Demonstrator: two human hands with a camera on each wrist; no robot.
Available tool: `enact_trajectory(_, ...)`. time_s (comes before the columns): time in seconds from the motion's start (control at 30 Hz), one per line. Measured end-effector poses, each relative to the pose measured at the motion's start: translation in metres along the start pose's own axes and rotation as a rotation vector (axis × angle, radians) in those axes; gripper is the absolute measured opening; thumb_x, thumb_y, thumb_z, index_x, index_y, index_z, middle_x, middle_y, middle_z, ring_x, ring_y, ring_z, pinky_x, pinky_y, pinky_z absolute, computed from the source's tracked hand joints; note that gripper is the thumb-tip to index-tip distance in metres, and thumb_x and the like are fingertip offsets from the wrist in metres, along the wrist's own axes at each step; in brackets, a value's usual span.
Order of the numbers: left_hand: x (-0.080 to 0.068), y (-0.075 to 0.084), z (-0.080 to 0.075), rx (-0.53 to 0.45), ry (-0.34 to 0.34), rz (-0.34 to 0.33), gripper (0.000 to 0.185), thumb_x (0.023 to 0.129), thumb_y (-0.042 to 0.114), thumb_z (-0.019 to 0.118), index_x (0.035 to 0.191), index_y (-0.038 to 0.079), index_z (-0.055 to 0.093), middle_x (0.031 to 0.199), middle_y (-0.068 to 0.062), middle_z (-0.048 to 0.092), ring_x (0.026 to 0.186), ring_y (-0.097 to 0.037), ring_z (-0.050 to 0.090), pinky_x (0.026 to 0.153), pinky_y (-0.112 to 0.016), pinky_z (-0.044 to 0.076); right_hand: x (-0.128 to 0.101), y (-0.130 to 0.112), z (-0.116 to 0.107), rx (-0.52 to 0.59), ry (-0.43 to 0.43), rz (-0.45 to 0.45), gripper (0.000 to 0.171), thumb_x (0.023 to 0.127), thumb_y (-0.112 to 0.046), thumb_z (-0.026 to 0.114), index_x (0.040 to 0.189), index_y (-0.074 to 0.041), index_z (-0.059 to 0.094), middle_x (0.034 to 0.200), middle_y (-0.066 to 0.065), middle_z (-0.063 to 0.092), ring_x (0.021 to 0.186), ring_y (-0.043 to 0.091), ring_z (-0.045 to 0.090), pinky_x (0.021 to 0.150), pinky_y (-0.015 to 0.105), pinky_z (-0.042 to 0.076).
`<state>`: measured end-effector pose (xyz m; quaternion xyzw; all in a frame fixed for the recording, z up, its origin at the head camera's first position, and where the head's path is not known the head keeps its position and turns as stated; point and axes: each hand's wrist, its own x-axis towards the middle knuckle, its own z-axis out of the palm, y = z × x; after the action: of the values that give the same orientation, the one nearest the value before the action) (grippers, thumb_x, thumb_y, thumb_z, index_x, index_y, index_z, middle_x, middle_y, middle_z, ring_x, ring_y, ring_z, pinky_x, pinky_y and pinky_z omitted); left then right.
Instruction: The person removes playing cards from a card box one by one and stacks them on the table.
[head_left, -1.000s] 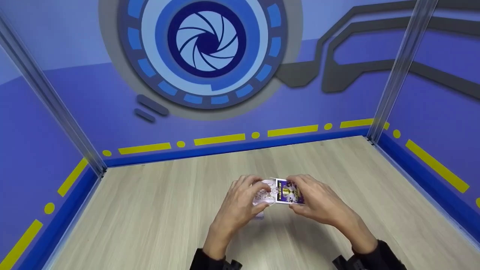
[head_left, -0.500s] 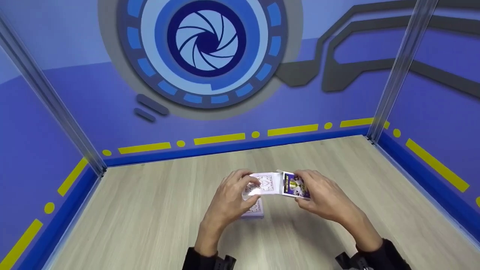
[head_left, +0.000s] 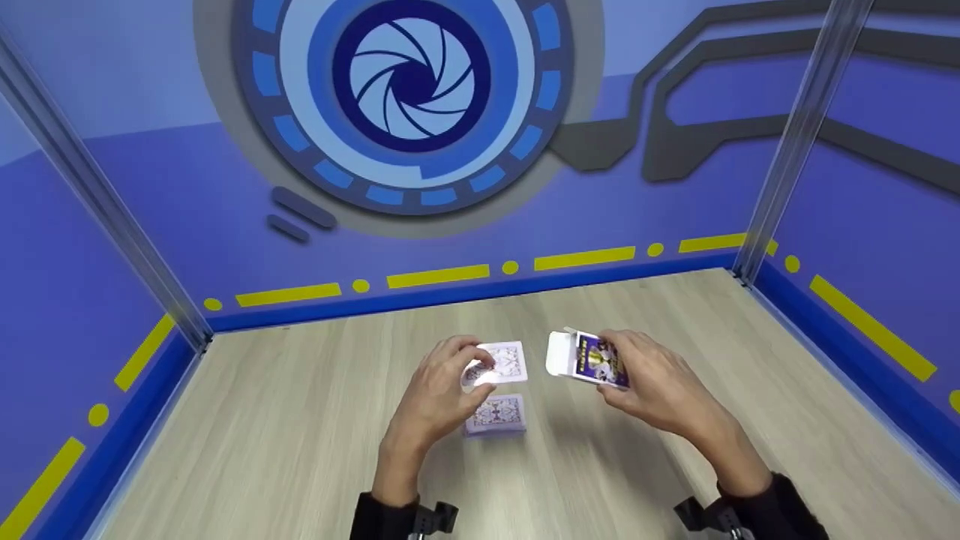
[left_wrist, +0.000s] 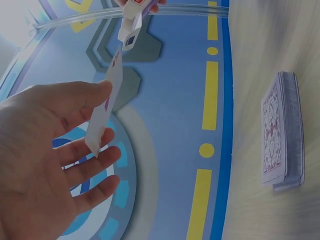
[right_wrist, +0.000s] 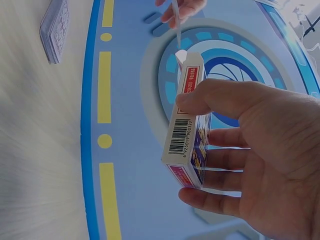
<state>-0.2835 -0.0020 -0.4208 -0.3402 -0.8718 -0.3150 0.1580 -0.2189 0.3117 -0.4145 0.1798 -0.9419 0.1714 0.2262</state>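
The left hand [head_left: 442, 390] pinches a small batch of playing cards [head_left: 501, 364] between thumb and fingers, holding it above the desk [head_left: 300, 450]; in the left wrist view the held cards [left_wrist: 104, 112] appear edge-on, with the thumb on one face and the fingers on the other. Directly below and slightly toward the person, a stack of cards [head_left: 496, 414] lies face down on the desk, its patterned back upward and apart from both hands; the same stack [left_wrist: 282, 130] is visible in the left wrist view. The right hand [head_left: 652, 382] grips the card box [head_left: 589, 360], thumb on one narrow side and fingers curled round the opposite side. The box is held off the desk, with its white flap open and pointing toward the left hand. In the right wrist view the box [right_wrist: 187, 125] shows a barcode on its narrow side. The held cards and the box are apart, not touching.
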Motion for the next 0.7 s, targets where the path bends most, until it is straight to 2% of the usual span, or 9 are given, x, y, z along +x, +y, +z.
enact_trajectory(0.27,-0.003,-0.009,0.007,-0.016,-0.125,-0.105,0.02,0.088,0.016,0.081,0.105,0.014,0.073,0.132,-0.005,0.062,0.127,-0.026,0.056,0.108,-0.049,0.043,0.0,0.001,-0.001,0.01,-0.009,0.009,0.066,0.078,-0.018,0.087,0.134,-0.001,0.057,0.118,0.013,0.066,0.099,0.023,0.062,0.079,0.043,0.053)
enact_trajectory(0.43,-0.004,-0.013,0.012,-0.017,-0.194,-0.156,0.019,0.087,0.015,0.081,0.103,0.014,0.072,0.126,-0.003,0.063,0.121,-0.024,0.057,0.105,-0.049,0.044,0.0,0.0,-0.001,0.016,-0.015,0.017,0.066,0.079,-0.018,0.087,0.134,-0.001,0.057,0.118,0.013,0.066,0.099,0.024,0.062,0.079,0.043,0.053)
enact_trajectory(0.7,-0.006,-0.019,0.03,0.001,-0.285,-0.164,0.018,0.083,0.015,0.081,0.099,0.013,0.071,0.117,-0.003,0.065,0.111,-0.023,0.059,0.099,-0.046,0.048,0.0,-0.002,-0.001,0.012,-0.028,0.023,0.066,0.08,-0.02,0.088,0.135,-0.001,0.057,0.121,0.014,0.066,0.1,0.024,0.063,0.08,0.043,0.054)
